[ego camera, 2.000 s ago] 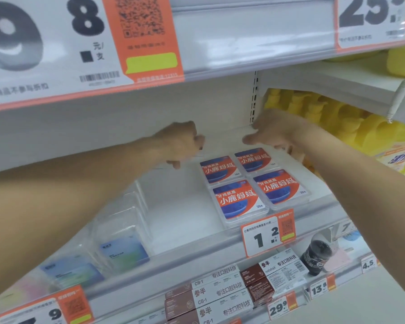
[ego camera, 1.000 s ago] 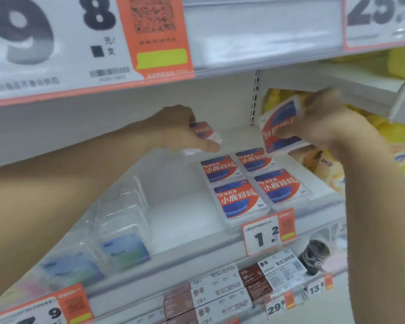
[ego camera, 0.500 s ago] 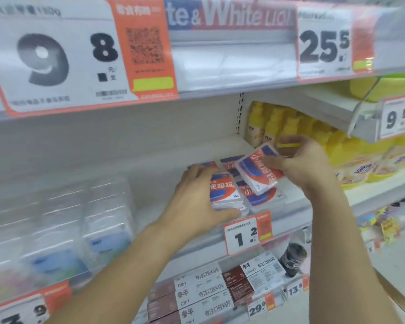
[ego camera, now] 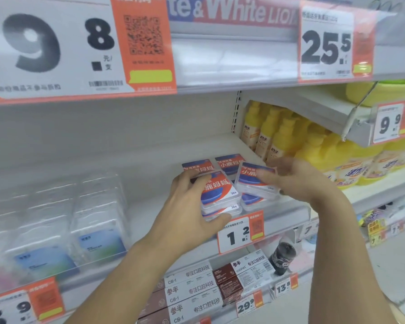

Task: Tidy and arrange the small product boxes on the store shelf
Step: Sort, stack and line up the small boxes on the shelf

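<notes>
Front-left box [ego camera: 216, 191] is gripped by left hand [ego camera: 188, 206] atop a stack at the shelf [ego camera: 150, 220] edge. Tilted right box [ego camera: 255, 181] is pinched by right hand [ego camera: 295, 180], just above the neighbouring stack.

- Bare white shelf [ego camera: 154, 213] is lying open between the clear cases [ego camera: 98, 218] and the red boxes [ego camera: 220, 190].
- Yellow bottles [ego camera: 276, 134] are crowding the right side.

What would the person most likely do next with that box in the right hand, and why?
Probably lower it flat onto the front right box. The right hand holds a red and blue box tilted just above that one, while the left hand steadies the neighbouring stack.
</notes>
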The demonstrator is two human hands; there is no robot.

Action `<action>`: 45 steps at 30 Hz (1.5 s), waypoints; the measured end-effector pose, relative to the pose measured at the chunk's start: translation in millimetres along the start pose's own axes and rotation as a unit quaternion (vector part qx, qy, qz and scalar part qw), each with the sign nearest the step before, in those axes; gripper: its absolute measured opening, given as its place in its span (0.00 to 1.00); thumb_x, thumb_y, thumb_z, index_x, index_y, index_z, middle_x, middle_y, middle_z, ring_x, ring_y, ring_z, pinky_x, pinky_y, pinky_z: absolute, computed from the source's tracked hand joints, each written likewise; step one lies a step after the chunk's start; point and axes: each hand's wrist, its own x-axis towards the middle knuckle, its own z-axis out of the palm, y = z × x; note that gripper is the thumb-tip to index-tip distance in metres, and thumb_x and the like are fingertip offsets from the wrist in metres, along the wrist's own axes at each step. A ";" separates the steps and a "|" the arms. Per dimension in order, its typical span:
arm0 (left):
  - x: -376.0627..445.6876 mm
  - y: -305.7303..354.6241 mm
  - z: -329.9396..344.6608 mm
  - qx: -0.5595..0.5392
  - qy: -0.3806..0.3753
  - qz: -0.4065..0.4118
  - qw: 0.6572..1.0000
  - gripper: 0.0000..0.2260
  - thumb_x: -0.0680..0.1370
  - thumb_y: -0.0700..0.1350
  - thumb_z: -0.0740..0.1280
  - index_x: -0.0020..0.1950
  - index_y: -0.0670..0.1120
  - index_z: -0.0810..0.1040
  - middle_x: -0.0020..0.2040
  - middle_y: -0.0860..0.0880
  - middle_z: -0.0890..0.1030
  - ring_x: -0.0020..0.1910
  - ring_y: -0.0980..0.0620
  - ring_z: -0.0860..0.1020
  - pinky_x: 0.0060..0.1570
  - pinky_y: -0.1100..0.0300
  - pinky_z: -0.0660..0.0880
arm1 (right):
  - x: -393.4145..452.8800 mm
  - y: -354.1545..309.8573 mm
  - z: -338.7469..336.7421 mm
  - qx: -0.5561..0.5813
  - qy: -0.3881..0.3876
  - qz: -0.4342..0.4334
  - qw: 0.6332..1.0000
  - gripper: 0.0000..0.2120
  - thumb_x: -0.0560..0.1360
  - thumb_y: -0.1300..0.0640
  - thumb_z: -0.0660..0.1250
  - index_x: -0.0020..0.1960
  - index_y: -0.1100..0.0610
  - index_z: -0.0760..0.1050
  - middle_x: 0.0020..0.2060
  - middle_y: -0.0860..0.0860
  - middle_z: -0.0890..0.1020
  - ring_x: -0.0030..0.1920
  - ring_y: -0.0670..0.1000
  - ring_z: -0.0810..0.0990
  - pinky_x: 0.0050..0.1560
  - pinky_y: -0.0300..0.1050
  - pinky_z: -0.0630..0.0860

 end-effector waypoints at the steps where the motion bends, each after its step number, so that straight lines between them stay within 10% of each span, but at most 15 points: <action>1: 0.1 -0.8 0.6 -0.005 0.001 -0.001 1.000 0.37 0.67 0.61 0.74 0.73 0.56 0.64 0.71 0.58 0.62 0.70 0.59 0.60 0.59 0.75 0.57 | -2.4 2.3 -0.3 0.012 -0.024 0.009 1.000 0.25 0.73 0.45 0.73 0.67 0.51 0.74 0.58 0.50 0.79 0.50 0.52 0.81 0.50 0.49 0.79; 7: -9.0 3.6 6.5 -0.060 0.028 -0.019 0.998 0.32 0.68 0.56 0.75 0.70 0.60 0.68 0.74 0.61 0.51 0.73 0.53 0.60 0.67 0.62 0.68 | -3.2 7.2 2.6 0.099 -0.113 0.019 0.988 0.30 0.78 0.56 0.68 0.77 0.45 0.62 0.68 0.48 0.76 0.66 0.49 0.75 0.43 0.40 0.73; 14: -15.3 18.3 16.3 -0.072 0.016 -0.100 0.992 0.32 0.75 0.55 0.69 0.75 0.62 0.57 0.70 0.52 0.63 0.63 0.56 0.72 0.53 0.66 0.73 | -1.7 4.5 5.4 0.050 -0.088 0.037 0.994 0.25 0.79 0.54 0.67 0.74 0.52 0.66 0.60 0.52 0.81 0.56 0.52 0.80 0.52 0.50 0.77; 24: -17.0 31.3 32.3 -0.054 0.009 -0.150 0.987 0.34 0.77 0.56 0.65 0.76 0.61 0.48 0.77 0.46 0.52 0.68 0.46 0.71 0.58 0.55 0.78 | -7.1 2.7 7.5 0.023 -0.074 0.021 0.997 0.23 0.81 0.56 0.63 0.75 0.54 0.65 0.64 0.52 0.79 0.57 0.52 0.77 0.54 0.47 0.73; 34: 17.6 22.9 2.9 -0.289 0.071 -0.279 0.913 0.16 0.78 0.53 0.66 0.61 0.54 0.64 0.61 0.51 0.78 0.48 0.54 0.78 0.34 0.69 0.71 | 5.6 -6.4 13.2 0.071 -0.006 0.013 0.997 0.29 0.79 0.43 0.64 0.74 0.56 0.66 0.66 0.53 0.78 0.59 0.53 0.80 0.47 0.44 0.77; 41: 31.0 5.8 10.9 -0.269 0.034 -0.294 0.917 0.20 0.74 0.52 0.71 0.64 0.54 0.71 0.62 0.51 0.78 0.55 0.51 0.80 0.51 0.57 0.78 | 17.4 -1.7 24.4 0.064 -0.070 -0.019 0.995 0.22 0.80 0.42 0.60 0.70 0.50 0.72 0.57 0.47 0.83 0.51 0.46 0.84 0.46 0.41 0.80; 45: 29.0 3.7 12.6 -0.249 0.028 -0.282 0.926 0.20 0.74 0.54 0.71 0.64 0.56 0.70 0.63 0.52 0.76 0.55 0.53 0.79 0.41 0.64 0.75 | 20.4 -3.9 28.9 0.041 -0.077 -0.021 0.996 0.18 0.80 0.44 0.63 0.67 0.49 0.73 0.52 0.46 0.83 0.47 0.42 0.82 0.42 0.37 0.78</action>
